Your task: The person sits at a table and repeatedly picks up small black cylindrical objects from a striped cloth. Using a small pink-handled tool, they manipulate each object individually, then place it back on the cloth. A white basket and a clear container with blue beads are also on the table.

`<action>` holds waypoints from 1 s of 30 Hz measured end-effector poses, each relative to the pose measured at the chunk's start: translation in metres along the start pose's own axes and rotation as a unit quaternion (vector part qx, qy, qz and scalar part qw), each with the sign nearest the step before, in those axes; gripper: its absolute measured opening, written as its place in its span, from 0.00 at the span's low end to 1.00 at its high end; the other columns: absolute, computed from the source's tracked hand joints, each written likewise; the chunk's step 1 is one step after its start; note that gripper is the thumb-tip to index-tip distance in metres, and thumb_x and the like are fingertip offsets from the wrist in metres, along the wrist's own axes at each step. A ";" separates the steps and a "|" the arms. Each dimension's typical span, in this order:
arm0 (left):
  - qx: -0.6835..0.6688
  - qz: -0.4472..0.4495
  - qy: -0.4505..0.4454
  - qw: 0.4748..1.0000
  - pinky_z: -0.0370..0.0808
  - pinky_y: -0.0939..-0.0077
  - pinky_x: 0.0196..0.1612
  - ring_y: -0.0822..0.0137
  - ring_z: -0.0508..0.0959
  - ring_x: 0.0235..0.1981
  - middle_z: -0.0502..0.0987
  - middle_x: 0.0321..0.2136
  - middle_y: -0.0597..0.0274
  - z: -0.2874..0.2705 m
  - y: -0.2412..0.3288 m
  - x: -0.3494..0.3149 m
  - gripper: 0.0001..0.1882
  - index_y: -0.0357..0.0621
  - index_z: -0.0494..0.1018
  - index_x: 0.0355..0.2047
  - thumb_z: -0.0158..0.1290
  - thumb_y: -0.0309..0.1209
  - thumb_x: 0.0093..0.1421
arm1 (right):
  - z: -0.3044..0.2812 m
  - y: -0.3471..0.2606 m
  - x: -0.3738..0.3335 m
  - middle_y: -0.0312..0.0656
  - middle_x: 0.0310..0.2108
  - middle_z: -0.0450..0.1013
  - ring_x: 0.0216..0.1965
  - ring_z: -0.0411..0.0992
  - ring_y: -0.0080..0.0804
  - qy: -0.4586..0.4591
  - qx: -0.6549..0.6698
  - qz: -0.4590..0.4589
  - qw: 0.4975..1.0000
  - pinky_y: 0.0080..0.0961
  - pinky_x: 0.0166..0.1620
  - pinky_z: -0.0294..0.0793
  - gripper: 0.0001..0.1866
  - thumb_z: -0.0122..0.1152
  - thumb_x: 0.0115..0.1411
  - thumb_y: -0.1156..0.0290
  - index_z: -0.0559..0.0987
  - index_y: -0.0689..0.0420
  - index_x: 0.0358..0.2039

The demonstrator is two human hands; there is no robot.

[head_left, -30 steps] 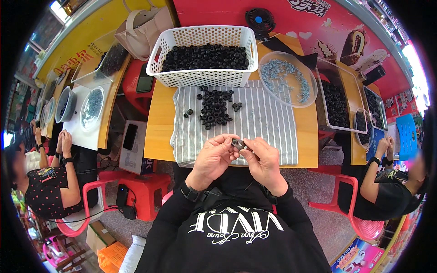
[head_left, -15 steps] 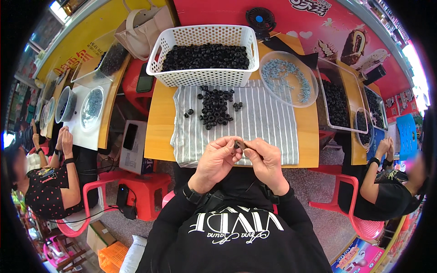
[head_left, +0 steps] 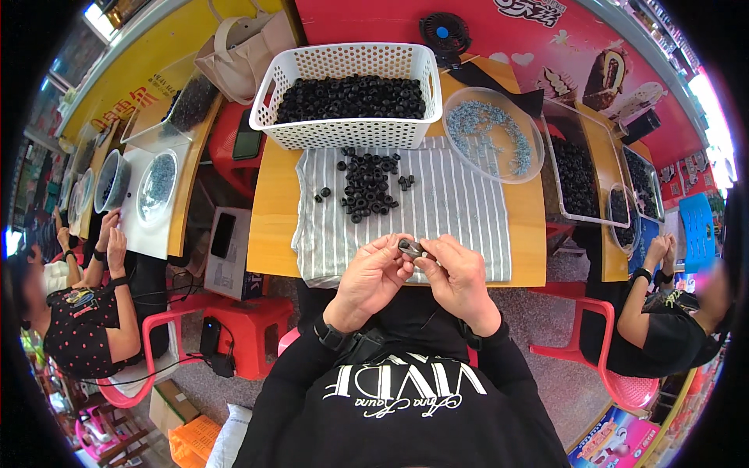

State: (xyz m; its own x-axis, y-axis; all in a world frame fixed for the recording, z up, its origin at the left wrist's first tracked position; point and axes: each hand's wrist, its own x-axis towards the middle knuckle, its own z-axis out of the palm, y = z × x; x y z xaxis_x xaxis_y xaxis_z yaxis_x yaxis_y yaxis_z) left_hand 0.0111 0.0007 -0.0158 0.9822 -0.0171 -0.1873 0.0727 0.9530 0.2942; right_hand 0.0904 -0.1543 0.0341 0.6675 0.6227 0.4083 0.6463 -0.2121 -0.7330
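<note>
My left hand [head_left: 369,274] pinches a small black ring-shaped part [head_left: 405,244] between thumb and fingers, just above the front edge of the cloth. Thumb and fingers of my right hand [head_left: 454,273] are closed right beside it, around a small dark greyish piece [head_left: 417,250] mostly hidden by the fingertips; I cannot tell whether it is separate from the black part. Beyond my hands, a loose pile of black ring-shaped parts [head_left: 368,186] lies on a grey-and-white striped cloth [head_left: 460,210].
A white perforated basket [head_left: 347,137] of black parts stands behind the pile. To its right is a round clear tray [head_left: 530,168] with small bluish pieces. A black fan [head_left: 445,33] stands at the back. People work at side tables on both sides; a red stool [head_left: 248,331] is at left.
The piece between my fingertips has turned, showing more of its black ring and a greyish side. My right hand has shifted slightly. The person at left has moved their hands apart, one toward the table.
</note>
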 end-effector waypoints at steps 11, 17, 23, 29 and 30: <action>0.006 0.009 0.011 1.000 0.78 0.81 0.39 0.74 0.77 0.32 0.77 0.35 0.60 -0.003 -0.001 0.001 0.11 0.33 0.72 0.46 0.49 0.27 0.67 | 0.003 0.002 -0.001 0.44 0.24 0.72 0.21 0.73 0.41 0.004 0.005 0.002 1.000 0.31 0.23 0.68 0.10 0.65 0.53 0.78 0.79 0.64 0.37; 0.023 0.019 0.014 0.999 0.77 0.82 0.39 0.75 0.77 0.33 0.77 0.35 0.61 -0.003 -0.002 0.000 0.11 0.33 0.72 0.46 0.49 0.28 0.67 | 0.003 0.001 0.000 0.46 0.24 0.72 0.21 0.73 0.41 0.002 0.016 0.000 1.000 0.31 0.23 0.68 0.09 0.65 0.53 0.80 0.79 0.65 0.37; 0.045 0.019 0.020 0.999 0.77 0.81 0.39 0.73 0.77 0.33 0.77 0.35 0.60 -0.005 0.000 0.000 0.11 0.33 0.73 0.46 0.50 0.28 0.67 | 0.005 0.003 -0.001 0.46 0.25 0.73 0.22 0.73 0.42 0.004 0.020 -0.002 1.000 0.31 0.23 0.68 0.07 0.62 0.54 0.81 0.79 0.64 0.36; 0.012 0.026 0.008 1.000 0.77 0.80 0.40 0.70 0.77 0.33 0.77 0.34 0.58 -0.006 -0.003 0.002 0.12 0.33 0.72 0.46 0.50 0.27 0.67 | 0.006 0.003 0.001 0.46 0.25 0.74 0.22 0.72 0.34 0.010 0.145 0.059 0.988 0.25 0.26 0.68 0.06 0.60 0.57 0.81 0.79 0.64 0.36; 0.002 0.021 0.009 1.000 0.77 0.80 0.40 0.69 0.77 0.33 0.77 0.34 0.58 -0.005 -0.002 0.003 0.12 0.33 0.72 0.47 0.50 0.27 0.67 | 0.007 0.004 0.000 0.44 0.25 0.74 0.23 0.72 0.31 0.018 0.138 0.073 0.988 0.23 0.27 0.68 0.06 0.60 0.58 0.81 0.79 0.64 0.36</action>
State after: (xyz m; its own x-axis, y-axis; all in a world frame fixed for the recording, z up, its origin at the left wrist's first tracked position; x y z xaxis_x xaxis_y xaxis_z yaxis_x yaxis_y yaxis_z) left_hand 0.0128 0.0001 -0.0221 0.9810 0.0287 -0.1917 0.0321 0.9512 0.3068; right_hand 0.0903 -0.1498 0.0268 0.7620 0.5724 0.3028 0.4199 -0.0808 -0.9040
